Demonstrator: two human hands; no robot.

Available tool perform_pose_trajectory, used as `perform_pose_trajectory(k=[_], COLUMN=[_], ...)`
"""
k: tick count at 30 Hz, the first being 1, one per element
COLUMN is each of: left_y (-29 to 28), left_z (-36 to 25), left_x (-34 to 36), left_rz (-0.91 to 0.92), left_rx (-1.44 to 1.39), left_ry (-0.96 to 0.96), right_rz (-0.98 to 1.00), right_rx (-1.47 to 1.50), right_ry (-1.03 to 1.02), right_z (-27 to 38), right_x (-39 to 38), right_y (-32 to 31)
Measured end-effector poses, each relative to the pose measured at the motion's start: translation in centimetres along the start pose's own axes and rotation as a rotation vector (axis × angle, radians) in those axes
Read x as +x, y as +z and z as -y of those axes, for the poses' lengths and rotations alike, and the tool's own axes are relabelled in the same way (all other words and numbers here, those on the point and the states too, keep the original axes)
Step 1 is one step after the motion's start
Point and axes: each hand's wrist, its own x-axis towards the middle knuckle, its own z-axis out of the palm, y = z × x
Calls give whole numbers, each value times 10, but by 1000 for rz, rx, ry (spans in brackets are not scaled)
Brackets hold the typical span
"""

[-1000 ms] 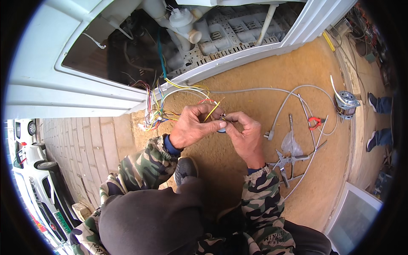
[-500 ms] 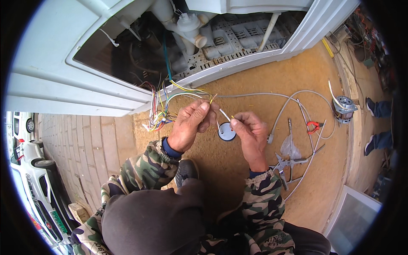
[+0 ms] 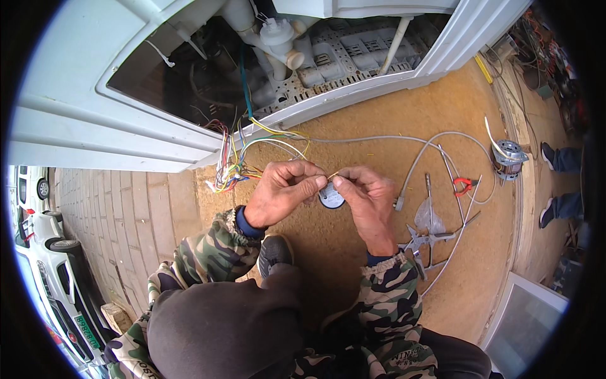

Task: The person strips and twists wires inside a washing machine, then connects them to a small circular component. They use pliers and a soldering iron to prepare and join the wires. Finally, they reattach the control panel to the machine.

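My left hand (image 3: 285, 192) is closed, thumb and fingers pinching a thin wire. Against its fingertips, my right hand (image 3: 367, 199) pinches a bare-looking wire end (image 3: 332, 176). The fingers hide most of the joint between the two. Just below the fingertips is a round white part (image 3: 332, 198) with a dark rim, partly covered by my hands. To the left, a tangle of coloured wires (image 3: 235, 165) spills out of the white machine casing (image 3: 189, 142) onto the floor.
Beyond my hands, the machine's opening shows a pump-like white fitting (image 3: 278, 35). On the right lie a grey cable (image 3: 413, 165), red-handled pliers (image 3: 464, 185), a metal bracket with rods (image 3: 431, 239) and a motor (image 3: 509, 158). Another person's shoes (image 3: 548, 211) are at far right.
My hands have come together, the right moving slightly left. The wire ends, apart before, now meet between my fingertips. The white-sheathed wire between them is now mostly hidden.
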Motion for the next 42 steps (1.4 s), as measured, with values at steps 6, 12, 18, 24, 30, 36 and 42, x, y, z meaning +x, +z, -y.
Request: perform_pose_trajectory(k=[6, 12, 18, 24, 30, 36, 42], left_y=[-4, -2, -2, -7, -3, 3, -7], left_z=[3, 7, 8, 8, 4, -5, -23], left_x=[0, 1, 2, 2, 2, -1, 0], left_rz=[-8, -15, -4, 14, 4, 6, 134], left_rx=[51, -52, -71, -27, 82, 957, 494], left_ry=[-37, -18, -4, -35, 16, 802, 62], right_rz=[52, 90, 115, 175, 181, 180, 229], right_rx=[-46, -44, -5, -68, -135, 171, -14], right_ry=[22, 29, 41, 39, 26, 187, 86], right_z=[6, 3, -1, 2, 6, -10, 0], right_x=[-1, -1, -1, 0, 1, 3, 1], right_y=[0, -2, -3, -7, -6, -4, -8])
